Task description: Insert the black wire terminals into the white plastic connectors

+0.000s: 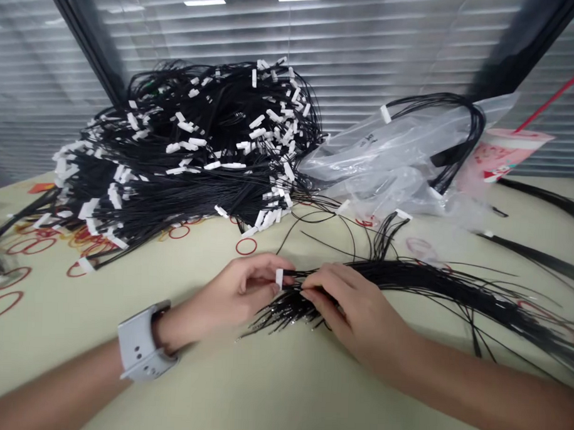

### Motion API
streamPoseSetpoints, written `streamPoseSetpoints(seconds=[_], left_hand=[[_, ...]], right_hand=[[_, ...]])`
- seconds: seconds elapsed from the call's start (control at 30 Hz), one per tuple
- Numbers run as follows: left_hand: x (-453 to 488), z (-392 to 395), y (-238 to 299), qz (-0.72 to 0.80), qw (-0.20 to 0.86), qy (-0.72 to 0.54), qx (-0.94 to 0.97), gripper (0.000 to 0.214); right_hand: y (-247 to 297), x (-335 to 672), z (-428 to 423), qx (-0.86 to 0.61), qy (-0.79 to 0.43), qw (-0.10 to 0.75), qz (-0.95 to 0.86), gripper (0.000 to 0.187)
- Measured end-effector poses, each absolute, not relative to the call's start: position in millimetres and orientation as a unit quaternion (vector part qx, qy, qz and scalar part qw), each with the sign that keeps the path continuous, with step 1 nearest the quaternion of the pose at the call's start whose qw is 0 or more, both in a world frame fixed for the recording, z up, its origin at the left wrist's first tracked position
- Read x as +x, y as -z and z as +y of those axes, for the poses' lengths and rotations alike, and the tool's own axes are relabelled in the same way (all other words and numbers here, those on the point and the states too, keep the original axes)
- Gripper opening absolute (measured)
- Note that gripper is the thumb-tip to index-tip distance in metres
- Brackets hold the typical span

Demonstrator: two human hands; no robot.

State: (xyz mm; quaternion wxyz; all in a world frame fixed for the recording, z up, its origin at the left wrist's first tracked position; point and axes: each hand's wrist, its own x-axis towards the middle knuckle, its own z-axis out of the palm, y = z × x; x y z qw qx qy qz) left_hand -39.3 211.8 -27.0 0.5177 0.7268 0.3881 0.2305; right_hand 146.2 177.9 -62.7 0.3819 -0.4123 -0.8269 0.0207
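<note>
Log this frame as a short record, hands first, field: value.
left hand: fingers around a white connector
right hand: pinching thin black wires just right of the connector
left wrist: light grey wristband
wire bundle: runs off to the right, loose tips fanned below the hands
back left: heap of black cables with white connectors
back right: clear plastic bag, pink cup with red straw
scattered: red rubber bands

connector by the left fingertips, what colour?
White. The connector shows in the head view, the only one here.
</note>
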Motion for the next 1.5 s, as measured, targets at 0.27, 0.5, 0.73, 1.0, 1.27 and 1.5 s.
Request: streamPoseSetpoints(seconds=[0.27, 0.5, 0.73, 1.0, 1.27, 1.5], left_hand=[[-39, 215, 28, 0.351, 0.570, -0.225, 0.708, 0.021], [-39, 216, 29, 0.357, 0.551, -0.218, 0.722, 0.019], [-38, 212, 31, 0.353, 0.553, -0.217, 0.723, 0.020], [-34, 209, 33, 0.378, 0.563, -0.236, 0.696, 0.022], [-35, 215, 30, 0.400, 0.553, -0.272, 0.679, 0.026], [-35, 216, 32, 0.380, 0.556, -0.254, 0.694, 0.025]], right_hand=[[62, 148, 179, -0.460, -0.041, 0.407, -0.788, 0.010], [65, 150, 181, -0.443, -0.015, 0.404, -0.800, 0.010], [66, 151, 182, -0.431, -0.026, 0.406, -0.805, 0.013], [65, 151, 180, -0.416, -0.015, 0.401, -0.816, 0.010], [57, 155, 175, -0.379, 0.021, 0.479, -0.792, 0.017], [58, 149, 171, -0.397, -0.029, 0.438, -0.806, 0.021]])
